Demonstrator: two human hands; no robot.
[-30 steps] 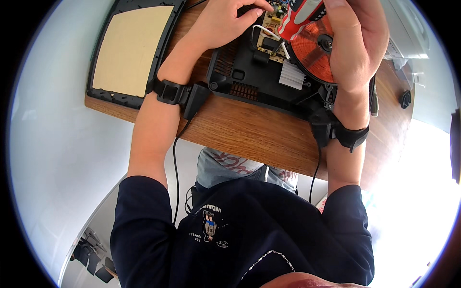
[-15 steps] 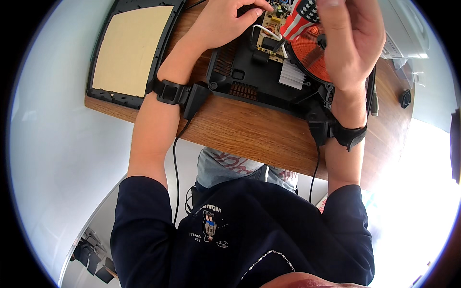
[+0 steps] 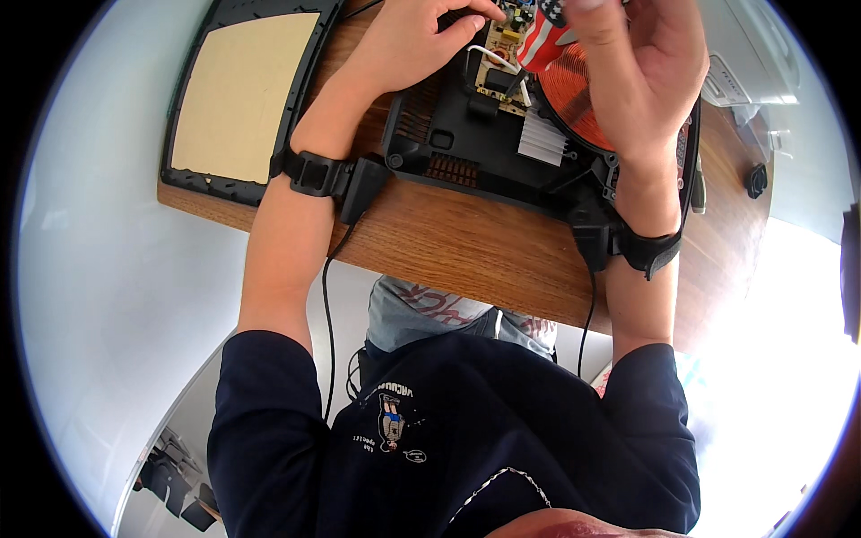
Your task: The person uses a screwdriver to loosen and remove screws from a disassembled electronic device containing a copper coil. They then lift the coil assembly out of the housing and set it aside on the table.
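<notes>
An opened induction cooker with a black plastic base (image 3: 484,170) lies on the wooden table. Inside it are a circuit board (image 3: 496,81), a round copper coil (image 3: 574,99) and a silver finned heat sink (image 3: 542,140). My right hand (image 3: 641,81) is closed round a screwdriver (image 3: 543,43), whose handle has red and white stripes and stars. Its dark shaft slants down to the lower part of the board; the exact tip contact cannot be made out. At the board's upper left, my left hand (image 3: 421,40) has thumb and forefinger apart, with nothing visible between them; the top edge cuts off part of it.
A black-framed panel with a cream backing (image 3: 242,99) lies at the table's left side. To the right are a white appliance (image 3: 749,58), a small black part (image 3: 757,181) and a narrow tool handle (image 3: 700,193). Cables hang from both wrist straps.
My right hand and the screwdriver have shifted slightly left and up, and the hand has turned a little. The left hand has barely moved. The cooker base sits a few pixels further left.
</notes>
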